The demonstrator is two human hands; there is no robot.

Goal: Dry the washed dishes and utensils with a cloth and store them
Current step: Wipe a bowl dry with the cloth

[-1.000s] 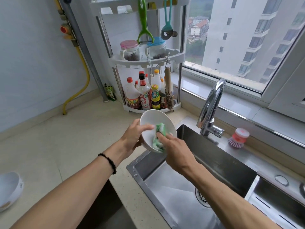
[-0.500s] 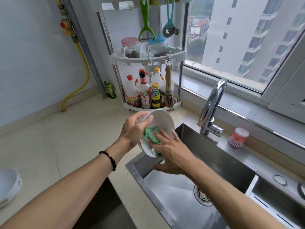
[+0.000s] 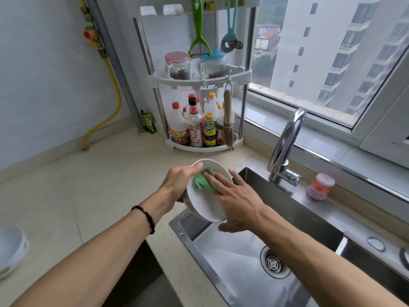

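Drying is the step in hand. Above the stainless steel sink's [image 3: 221, 258] near-left corner, the left hand [image 3: 177, 185] grips the round white ceramic bowl [image 3: 204, 204] tilted, while the right hand's [image 3: 239, 200] straight fingers press the crumpled green cloth [image 3: 201, 179] inside. Next, probably wiping the remaining surface, then storing.

the sink [image 3: 250, 258] is the landmark. a bowl [image 3: 205, 204] is held tilted above the sink's near-left corner, the left hand [image 3: 179, 185] on its left side with the thumb over the rim. a cloth [image 3: 202, 179] lies inside the bowl under the fingers of the right hand [image 3: 236, 200], which reaches in from the right. the faucet [image 3: 285, 147] stands behind the sink, and a dish brush [image 3: 319, 187] sits on the ledge behind the sink, right of the faucet. a corner rack [image 3: 199, 78] stands on the counter [image 3: 88, 185] behind and left of the sink, bottles [image 3: 194, 127] on its bottom shelf and jars [image 3: 194, 65] on the shelf above. another bowl [image 3: 11, 251] sits far left of the sink.
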